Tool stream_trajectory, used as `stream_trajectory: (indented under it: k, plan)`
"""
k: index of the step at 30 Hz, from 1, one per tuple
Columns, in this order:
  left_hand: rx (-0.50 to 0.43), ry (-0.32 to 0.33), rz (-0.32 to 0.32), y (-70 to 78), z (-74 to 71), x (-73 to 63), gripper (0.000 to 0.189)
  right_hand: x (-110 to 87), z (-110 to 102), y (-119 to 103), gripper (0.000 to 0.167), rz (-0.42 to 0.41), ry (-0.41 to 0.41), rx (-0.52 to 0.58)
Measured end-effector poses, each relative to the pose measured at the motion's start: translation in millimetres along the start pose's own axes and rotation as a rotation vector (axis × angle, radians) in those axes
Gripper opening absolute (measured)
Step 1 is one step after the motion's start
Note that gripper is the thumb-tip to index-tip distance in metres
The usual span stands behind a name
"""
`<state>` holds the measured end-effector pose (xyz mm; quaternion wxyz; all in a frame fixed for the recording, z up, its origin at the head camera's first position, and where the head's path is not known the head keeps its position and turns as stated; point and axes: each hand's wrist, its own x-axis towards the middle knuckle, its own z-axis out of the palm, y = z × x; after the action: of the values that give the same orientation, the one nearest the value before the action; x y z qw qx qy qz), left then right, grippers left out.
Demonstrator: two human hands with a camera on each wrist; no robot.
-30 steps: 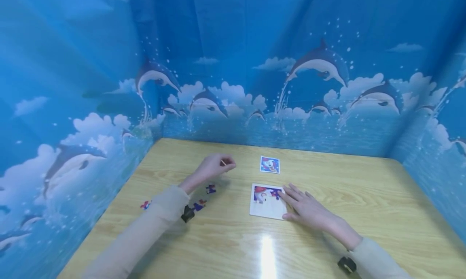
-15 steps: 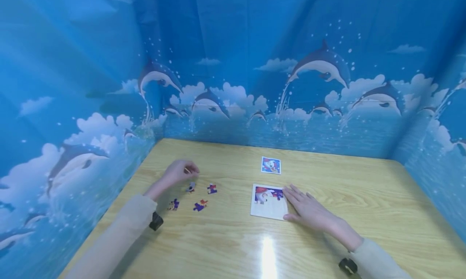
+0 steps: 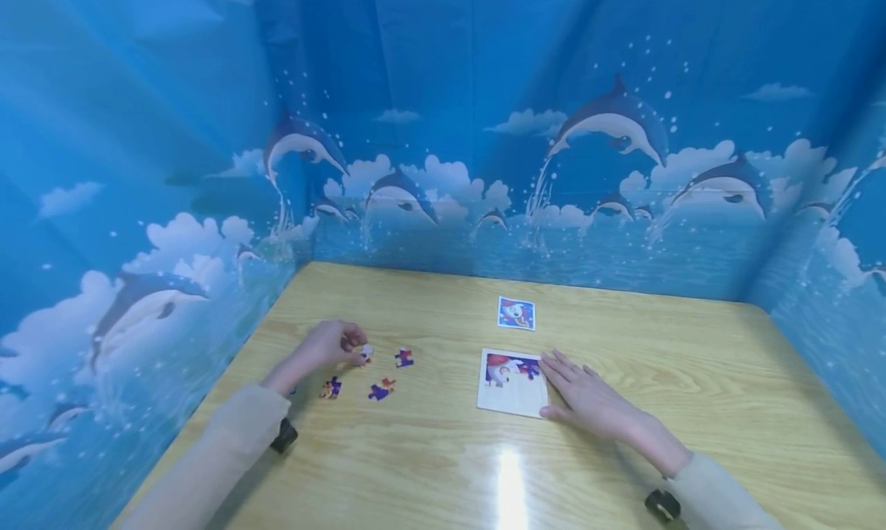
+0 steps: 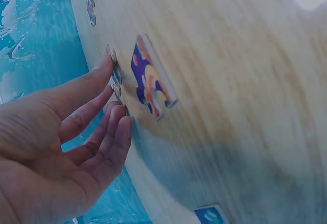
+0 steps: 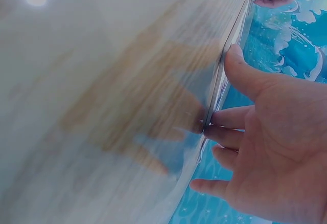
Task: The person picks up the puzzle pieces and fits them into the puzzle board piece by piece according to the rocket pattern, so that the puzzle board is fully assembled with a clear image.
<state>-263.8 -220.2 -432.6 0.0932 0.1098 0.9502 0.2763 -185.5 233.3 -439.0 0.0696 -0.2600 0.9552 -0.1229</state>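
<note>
At the left of the table, my left hand (image 3: pixel 321 349) pinches a small jigsaw piece (image 3: pixel 367 351) between thumb and fingers. The left wrist view shows this piece (image 4: pixel 117 73) nearly edge-on, partly hidden by the fingertips. Nearby lie a purple-and-orange piece (image 3: pixel 331 388), another (image 3: pixel 381 389) and a red-and-purple one (image 3: pixel 404 358). My right hand (image 3: pixel 588 395) rests, fingers spread, at the right edge of a white puzzle board (image 3: pixel 512 399). Joined pieces (image 3: pixel 504 368) fill the board's upper part; its lower part is bare white.
Behind the board lies a small picture card (image 3: pixel 516 313) with a white figure on blue. A blue piece (image 4: pixel 210 215) shows at the bottom of the left wrist view. The wooden table (image 3: pixel 429 453) meets a blue dolphin-print curtain (image 3: pixel 457 238) behind and at both sides.
My left hand has moved left from near the board to the loose pieces, then lowered onto one of them and pinched it. The right hand stays at the board.
</note>
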Motion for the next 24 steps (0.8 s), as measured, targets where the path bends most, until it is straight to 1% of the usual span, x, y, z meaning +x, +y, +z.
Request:
stream_trajectory:
  k: [2,5,11,14,17,19,24]
  plan:
    - [0.013,-0.001,-0.004,1.3,-0.7,0.5,0.038,0.1,-0.4,0.1,0.08,0.0,0.001,-0.004]
    - [0.016,0.0,0.008,1.2,-2.2,1.9,0.036,0.3,-0.9,-0.1,0.08,-0.002,0.001,-0.01]
    - [-0.085,0.048,0.047,0.2,-6.8,6.1,0.022,0.6,-1.4,-0.4,0.079,0.0,-0.003,-0.018]
    - [-0.096,0.072,0.04,2.9,-7.1,9.8,0.016,0.1,-1.7,-0.5,0.079,0.003,-0.008,-0.02]
    - [-0.108,0.077,0.029,11.5,-6.3,14.0,0.015,-0.6,-1.8,-0.8,0.078,0.001,-0.014,-0.021]
    - [-0.131,0.074,0.039,20.1,-5.4,16.7,0.016,-1.0,-1.6,-1.0,0.077,-0.001,-0.019,-0.022]
    - [-0.203,0.094,0.099,47.3,-0.5,25.4,0.016,-1.1,-1.8,-1.7,0.077,-0.004,-0.023,-0.026]
